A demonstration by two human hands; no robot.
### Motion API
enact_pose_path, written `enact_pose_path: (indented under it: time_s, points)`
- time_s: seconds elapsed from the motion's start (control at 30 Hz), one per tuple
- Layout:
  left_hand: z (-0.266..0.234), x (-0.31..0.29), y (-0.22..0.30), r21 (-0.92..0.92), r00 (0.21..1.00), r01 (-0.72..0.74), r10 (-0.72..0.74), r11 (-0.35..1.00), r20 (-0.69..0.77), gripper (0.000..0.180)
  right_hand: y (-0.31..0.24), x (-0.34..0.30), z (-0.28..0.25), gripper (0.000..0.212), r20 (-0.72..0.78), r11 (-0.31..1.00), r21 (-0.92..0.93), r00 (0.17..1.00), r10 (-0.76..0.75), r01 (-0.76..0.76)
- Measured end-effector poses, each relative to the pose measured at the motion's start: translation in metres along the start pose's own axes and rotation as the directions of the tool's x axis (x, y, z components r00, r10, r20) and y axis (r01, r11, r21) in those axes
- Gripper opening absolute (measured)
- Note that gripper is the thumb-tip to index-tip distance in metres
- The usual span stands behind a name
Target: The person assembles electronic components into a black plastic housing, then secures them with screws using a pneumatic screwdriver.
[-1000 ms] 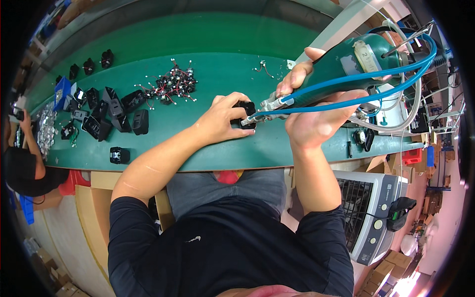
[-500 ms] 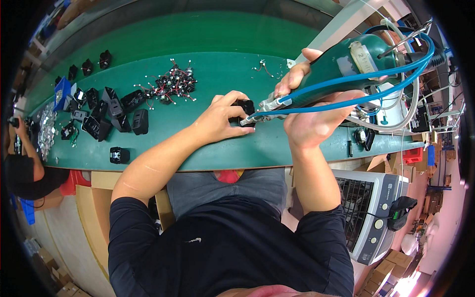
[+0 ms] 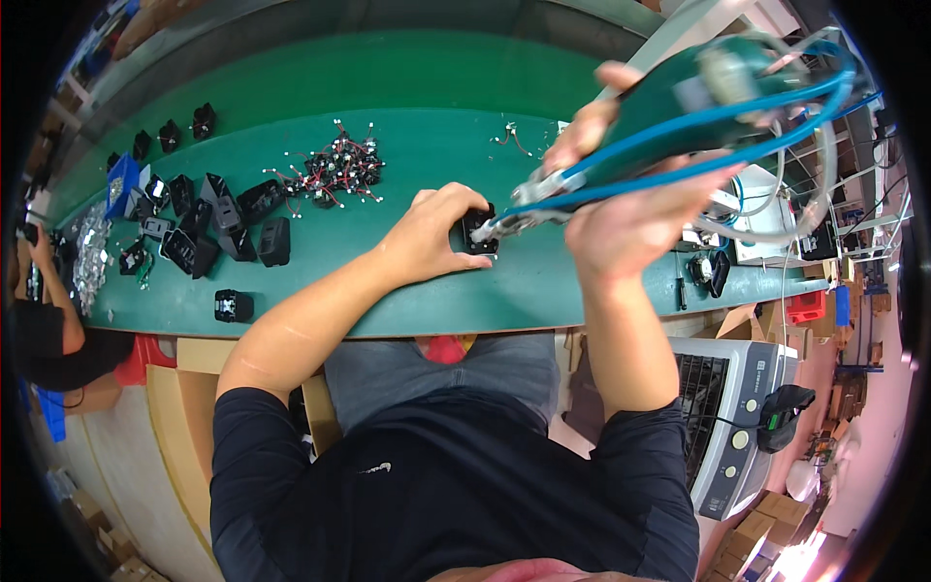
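My left hand grips a small black plastic housing on the green table, thumb along its near side and fingers over the far side. In my right hand is a green power screwdriver, slanted with its metal nose down to the left. Its tip is at the housing; motion blur hides whether it touches. A blue hose runs along the tool and loops back at the upper right. Beyond my left hand lies a pile of small black parts with red wires.
Black plastic shells lie in a group at the left, near a blue bin and a heap of silvery parts. One black unit sits near the front edge. A person works at far left. An air cooler stands at right.
The screwdriver and my right hand have shifted slightly, the tool's rear tilting up and blurring. My left fingers have straightened a little around the housing, which stays in place.
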State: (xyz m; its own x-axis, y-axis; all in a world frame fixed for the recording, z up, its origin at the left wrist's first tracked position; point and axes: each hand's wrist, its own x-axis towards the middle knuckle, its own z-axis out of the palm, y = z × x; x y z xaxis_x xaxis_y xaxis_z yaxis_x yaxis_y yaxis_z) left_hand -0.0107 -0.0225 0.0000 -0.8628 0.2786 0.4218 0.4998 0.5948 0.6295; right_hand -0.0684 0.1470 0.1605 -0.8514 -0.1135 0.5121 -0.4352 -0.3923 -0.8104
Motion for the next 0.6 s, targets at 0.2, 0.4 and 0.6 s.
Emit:
enact_pose_path:
  time_s: [0.2,0.4,0.6]
  points:
    - [0.0,0.003,0.008,-0.06,0.993,0.117,-0.118,0.991,-0.019,0.088,-0.011,0.011,-0.001,0.109,0.128,0.981,0.18,0.988,-0.09,0.066]
    - [0.001,0.004,0.007,-0.091,0.996,0.085,-0.088,0.992,-0.034,0.088,0.007,0.001,0.0,0.107,0.063,1.0,-0.001,0.998,0.03,-0.03]
    - [0.002,0.002,0.002,-0.066,0.996,0.091,-0.093,0.994,-0.014,0.091,-0.037,0.014,0.012,0.113,0.2,0.937,0.349,0.978,-0.054,-0.02]
